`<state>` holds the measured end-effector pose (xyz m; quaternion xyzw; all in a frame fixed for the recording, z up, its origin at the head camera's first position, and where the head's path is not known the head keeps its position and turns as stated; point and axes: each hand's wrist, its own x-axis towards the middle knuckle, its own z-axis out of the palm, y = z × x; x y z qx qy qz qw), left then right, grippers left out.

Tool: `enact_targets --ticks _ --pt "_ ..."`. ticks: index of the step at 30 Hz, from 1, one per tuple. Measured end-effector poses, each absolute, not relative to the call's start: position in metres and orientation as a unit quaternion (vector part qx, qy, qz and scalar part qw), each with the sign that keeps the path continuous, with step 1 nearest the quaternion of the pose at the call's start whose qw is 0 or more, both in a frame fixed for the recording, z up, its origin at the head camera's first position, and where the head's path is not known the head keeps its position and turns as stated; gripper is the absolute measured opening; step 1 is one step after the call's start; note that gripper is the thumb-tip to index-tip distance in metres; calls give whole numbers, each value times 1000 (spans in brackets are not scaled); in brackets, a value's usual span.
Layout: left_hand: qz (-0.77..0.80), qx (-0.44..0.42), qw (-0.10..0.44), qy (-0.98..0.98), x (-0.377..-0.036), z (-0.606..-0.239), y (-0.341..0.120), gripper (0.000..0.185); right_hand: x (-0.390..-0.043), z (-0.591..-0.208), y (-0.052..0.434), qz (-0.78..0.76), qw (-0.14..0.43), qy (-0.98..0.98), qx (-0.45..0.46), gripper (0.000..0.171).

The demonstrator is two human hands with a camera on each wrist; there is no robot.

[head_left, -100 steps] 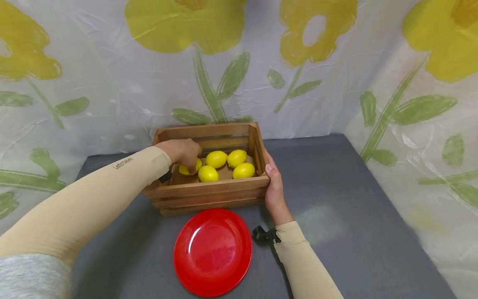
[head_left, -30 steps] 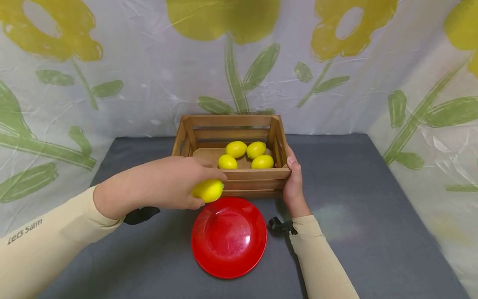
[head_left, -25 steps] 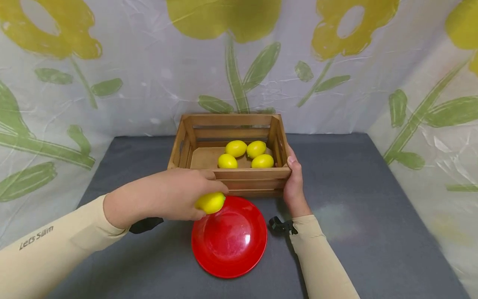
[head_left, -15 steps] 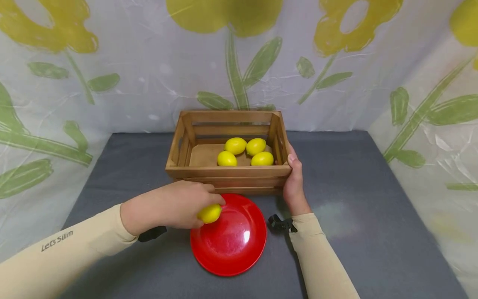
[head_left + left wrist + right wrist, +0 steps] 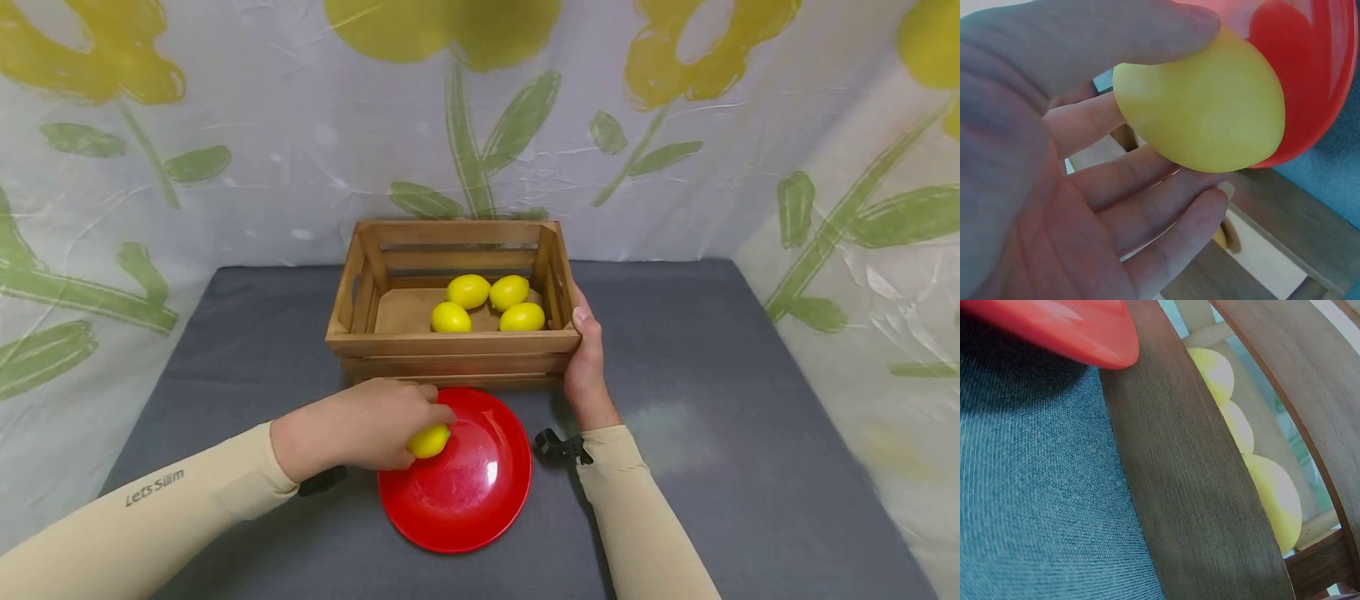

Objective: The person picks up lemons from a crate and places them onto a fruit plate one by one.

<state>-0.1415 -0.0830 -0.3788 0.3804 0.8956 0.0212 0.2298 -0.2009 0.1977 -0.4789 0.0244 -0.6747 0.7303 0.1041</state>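
Note:
My left hand [image 5: 367,423] pinches a yellow lemon [image 5: 430,442] over the left part of a red plate [image 5: 465,521]. In the left wrist view, thumb and fingers hold the lemon [image 5: 1210,112] from both sides, with the red plate [image 5: 1329,112] behind it. My right hand [image 5: 587,367] grips the right end of a slatted wooden crate [image 5: 450,343], thumb at its front corner. Several lemons [image 5: 468,292] lie inside the crate, towards its right side. The right wrist view shows the crate's slats [image 5: 1172,444] and lemons behind them; the right hand is hidden there.
A dark grey cloth [image 5: 720,467] covers the table. The plate lies right in front of the crate. Behind stands a white curtain [image 5: 285,167] with printed yellow flowers. A black wrist camera [image 5: 558,447] sits by the right wrist.
My left hand has taken a lemon out of the crate's left side and brought it forward and down over the plate. My right hand keeps its grip on the crate.

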Motion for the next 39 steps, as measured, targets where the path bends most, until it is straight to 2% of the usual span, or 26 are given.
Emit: enact_targets --ticks 23,39 --pt "8 371 260 892 -145 -390 -73 63 -201 -479 199 719 107 -685 37 75" --pt "7 364 261 894 -146 -391 -73 63 -201 -478 199 718 107 -687 35 76"
